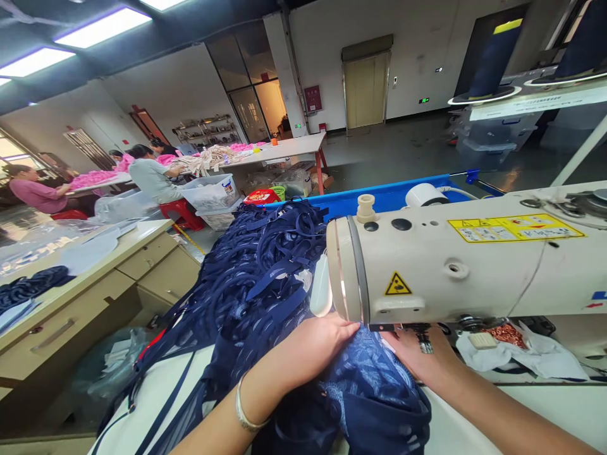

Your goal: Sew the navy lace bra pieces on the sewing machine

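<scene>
Blue lace garment nearest the camera; lower end cut off by the bottom edge, outline hard to separate from the dark folds beside it. Left to right: cream drawer desk, cropped at the frame edge. Next, heaped navy garments, tangled; single pieces not distinguishable. Left hand, silver bangle at its wrist: palm down, fingers nearly straight and close together, tips at the machine head's lower edge. Whether it pinches any cloth: cannot tell. Blue lace lies between the two hands, just right of the left fingertips, running under the sewing machine head; needle area hidden by the head. Right hand at the lace's right edge, partly covered by the machine; finger spread and grip cannot be determined. Farther right, white cloth with a copper-coloured bundle, contents unclear.
</scene>
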`<state>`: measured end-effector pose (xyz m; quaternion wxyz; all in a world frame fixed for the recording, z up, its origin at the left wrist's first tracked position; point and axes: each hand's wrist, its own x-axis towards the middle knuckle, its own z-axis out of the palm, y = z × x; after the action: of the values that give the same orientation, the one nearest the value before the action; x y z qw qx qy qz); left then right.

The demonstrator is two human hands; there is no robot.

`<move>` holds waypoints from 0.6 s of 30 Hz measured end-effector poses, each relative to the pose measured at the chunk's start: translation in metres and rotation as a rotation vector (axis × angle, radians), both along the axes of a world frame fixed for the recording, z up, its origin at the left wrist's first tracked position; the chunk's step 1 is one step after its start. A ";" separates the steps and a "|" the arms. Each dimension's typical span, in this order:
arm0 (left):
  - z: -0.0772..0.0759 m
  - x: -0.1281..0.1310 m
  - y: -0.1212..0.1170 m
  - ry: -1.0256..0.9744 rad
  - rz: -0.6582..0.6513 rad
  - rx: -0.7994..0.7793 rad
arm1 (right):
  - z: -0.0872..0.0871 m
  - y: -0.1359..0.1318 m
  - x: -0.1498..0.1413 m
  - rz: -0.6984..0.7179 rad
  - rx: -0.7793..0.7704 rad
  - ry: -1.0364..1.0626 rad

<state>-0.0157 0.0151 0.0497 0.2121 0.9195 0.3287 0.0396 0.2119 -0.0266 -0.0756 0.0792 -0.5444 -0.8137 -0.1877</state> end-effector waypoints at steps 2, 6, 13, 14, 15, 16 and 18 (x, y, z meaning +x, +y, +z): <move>0.000 0.000 0.000 -0.004 -0.003 -0.005 | -0.001 -0.002 -0.004 -0.054 0.038 -0.012; 0.000 0.001 0.000 -0.031 0.004 -0.019 | -0.003 -0.005 -0.010 -0.087 0.097 0.052; 0.001 0.003 -0.002 -0.080 0.037 -0.013 | -0.007 -0.008 -0.009 -0.099 0.077 -0.023; 0.002 0.004 -0.002 -0.095 0.039 -0.006 | -0.007 -0.008 -0.008 -0.100 0.076 -0.045; 0.002 0.005 -0.003 -0.108 0.039 0.000 | -0.005 -0.008 -0.008 -0.096 0.080 -0.060; 0.002 0.006 -0.004 -0.120 0.042 0.005 | -0.003 -0.008 -0.007 -0.096 0.094 -0.068; 0.005 0.009 -0.008 -0.140 0.057 -0.018 | 0.007 -0.007 -0.007 -0.092 0.144 -0.048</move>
<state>-0.0072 0.0070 0.0544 0.2415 0.9028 0.3394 0.1070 0.2049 -0.0332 -0.0691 0.0899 -0.5694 -0.7740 -0.2619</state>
